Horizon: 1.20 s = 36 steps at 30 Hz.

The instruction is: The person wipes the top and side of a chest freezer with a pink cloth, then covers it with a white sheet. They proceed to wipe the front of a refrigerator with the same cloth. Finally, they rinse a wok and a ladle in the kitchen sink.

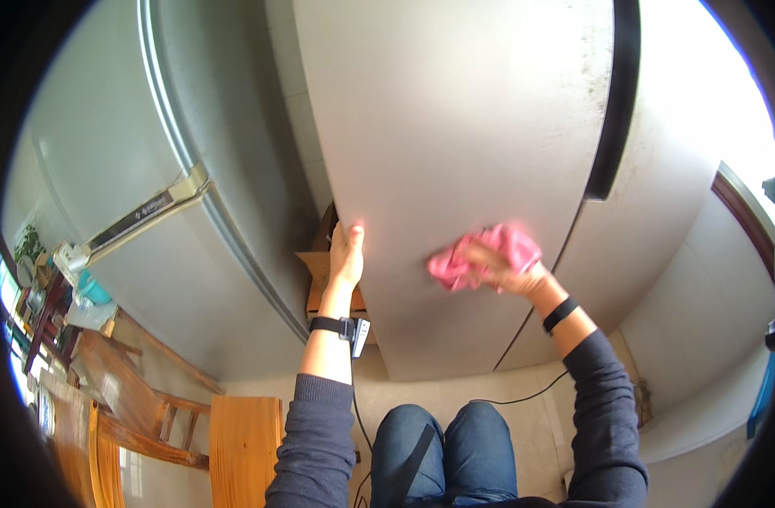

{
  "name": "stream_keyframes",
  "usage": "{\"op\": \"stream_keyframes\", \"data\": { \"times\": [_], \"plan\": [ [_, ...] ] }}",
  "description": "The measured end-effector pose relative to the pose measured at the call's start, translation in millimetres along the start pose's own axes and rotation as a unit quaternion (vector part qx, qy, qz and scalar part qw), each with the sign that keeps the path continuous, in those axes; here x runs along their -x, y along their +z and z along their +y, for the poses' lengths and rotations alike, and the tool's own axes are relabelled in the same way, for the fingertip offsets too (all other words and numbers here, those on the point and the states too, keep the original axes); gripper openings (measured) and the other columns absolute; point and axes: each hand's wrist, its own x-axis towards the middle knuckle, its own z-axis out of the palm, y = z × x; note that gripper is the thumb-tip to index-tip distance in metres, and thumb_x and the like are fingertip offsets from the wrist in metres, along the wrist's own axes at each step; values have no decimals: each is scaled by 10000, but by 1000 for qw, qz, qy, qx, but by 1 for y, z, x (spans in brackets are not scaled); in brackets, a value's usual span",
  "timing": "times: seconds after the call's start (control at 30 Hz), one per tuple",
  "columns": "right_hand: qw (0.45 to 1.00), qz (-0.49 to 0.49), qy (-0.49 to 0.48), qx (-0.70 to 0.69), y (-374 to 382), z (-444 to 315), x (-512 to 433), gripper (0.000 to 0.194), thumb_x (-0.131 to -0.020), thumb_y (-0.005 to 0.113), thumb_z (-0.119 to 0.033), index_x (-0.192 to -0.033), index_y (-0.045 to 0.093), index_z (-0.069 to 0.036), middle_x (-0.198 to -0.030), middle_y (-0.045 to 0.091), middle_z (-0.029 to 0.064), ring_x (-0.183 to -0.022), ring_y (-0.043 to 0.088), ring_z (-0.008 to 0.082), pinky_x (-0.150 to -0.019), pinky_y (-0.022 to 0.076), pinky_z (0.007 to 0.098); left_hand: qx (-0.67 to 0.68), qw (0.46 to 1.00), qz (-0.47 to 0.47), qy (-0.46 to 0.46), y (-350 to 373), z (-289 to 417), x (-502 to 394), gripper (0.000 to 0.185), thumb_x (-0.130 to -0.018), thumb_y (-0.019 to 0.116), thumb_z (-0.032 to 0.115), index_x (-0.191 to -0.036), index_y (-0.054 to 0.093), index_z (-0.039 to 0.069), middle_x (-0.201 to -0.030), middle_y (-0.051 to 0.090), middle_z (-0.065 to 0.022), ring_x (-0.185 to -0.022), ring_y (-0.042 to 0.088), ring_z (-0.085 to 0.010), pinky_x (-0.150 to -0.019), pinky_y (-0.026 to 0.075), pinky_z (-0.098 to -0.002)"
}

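Observation:
A crumpled pink cloth (pixel 520 244) is under my right hand (pixel 498 267), pressed against the lower part of a silver refrigerator door (pixel 451 146). Motion blurs the fingers there. My left hand (pixel 348 257) grips the left edge of that same door, with the thumb on its front face and the other fingers mostly hidden behind the edge. Dark specks mark the upper right of the door, beside a long black recessed handle (pixel 619 95).
Another refrigerator (pixel 152 273) stands to the left, with a cardboard box (pixel 317 279) in the gap. Wooden chairs (pixel 117 381) and a wooden stool (pixel 246 444) are at lower left. A black cable (pixel 520 401) runs over the tiled floor. A white wall (pixel 692 286) is on the right.

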Motion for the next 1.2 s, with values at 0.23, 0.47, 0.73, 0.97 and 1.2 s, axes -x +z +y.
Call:
{"op": "stream_keyframes", "data": {
  "times": [0.23,0.47,0.73,0.97,1.2],
  "plan": [
    [637,500,-38,585,-130,-41,-23,488,-881,626,-133,-1355,574,-238,-1485,426,136,-1342,410,346,-1084,299,495,10,1000,-4,8,-12,-23,-2,932,-876,466,768,-1326,500,-47,-1323,551,-174,-1242,509,-287,-1036,394,-412],
    [645,608,-31,462,-45,20,-4,536,-873,577,-154,-1406,517,-138,-1499,371,218,-1379,332,405,-1147,218,505,45,999,-8,16,-11,-33,-6,920,-895,446,756,-1297,514,-69,-1304,573,-157,-1201,545,-251,-1016,428,-381],
    [660,572,76,481,55,98,54,659,-728,696,-103,-1357,524,-201,-1477,372,167,-1346,337,394,-1118,250,549,93,995,-30,-15,-19,-38,-6,816,-979,403,649,-1396,428,-52,-1410,497,-137,-1291,475,-242,-1086,373,-374],
    [693,543,139,454,115,136,92,635,-699,704,-5,-1287,545,-186,-1404,400,152,-1220,412,415,-1047,348,523,79,994,-72,36,-25,-47,-5,845,-961,419,672,-1394,431,-53,-1407,499,-132,-1284,479,-241,-1083,375,-378],
    [793,527,194,236,122,108,102,377,-796,654,44,-1128,487,-19,-1213,476,224,-1098,496,414,-1001,406,463,58,994,-89,3,-32,-65,-3,907,-926,401,735,-1344,467,-67,-1341,542,-130,-1241,508,-241,-1053,392,-380]
  ]
}}
